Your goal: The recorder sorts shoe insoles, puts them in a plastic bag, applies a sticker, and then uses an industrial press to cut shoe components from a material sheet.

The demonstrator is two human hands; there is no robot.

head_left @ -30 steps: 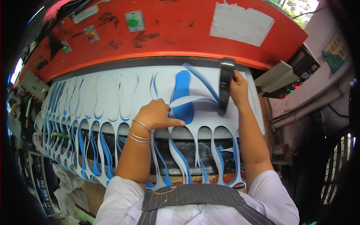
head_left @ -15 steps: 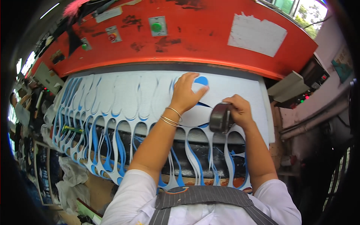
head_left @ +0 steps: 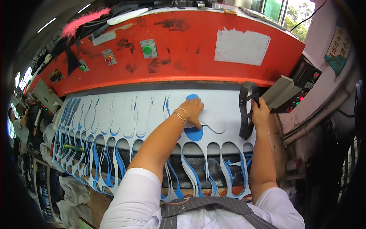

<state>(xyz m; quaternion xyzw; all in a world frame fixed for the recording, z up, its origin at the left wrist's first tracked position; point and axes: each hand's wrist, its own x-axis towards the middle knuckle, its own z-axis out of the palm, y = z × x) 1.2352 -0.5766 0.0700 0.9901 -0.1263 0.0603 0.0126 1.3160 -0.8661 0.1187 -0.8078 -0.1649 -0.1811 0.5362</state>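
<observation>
My left hand (head_left: 193, 112) lies over a blue sole-shaped area (head_left: 194, 134) in the white sheet (head_left: 228, 105), fingers and thumb spread. Blue shows beyond its fingertips and below its thumb; the palm hides the middle. At the sheet's right side, my right hand (head_left: 260, 114) grips a dark, sole-shaped cutting die (head_left: 243, 118), a hollow band standing on edge. A curved cut outline (head_left: 218, 130) marks the sheet between the hands. Several sole-shaped cuts (head_left: 118, 114) run in a row to the left.
A red machine beam (head_left: 171, 53) with push buttons spans the far side. Cut-out webbing (head_left: 187, 164) with blue edges hangs over the near side, above a black surface. A control box (head_left: 301, 84) stands at the right, and plastic bags (head_left: 72, 191) lie at lower left.
My right hand has carried the cutting die to the right, away from my left hand. My left hand sits lower in view, and more blue shows below its thumb. The view has shifted.
</observation>
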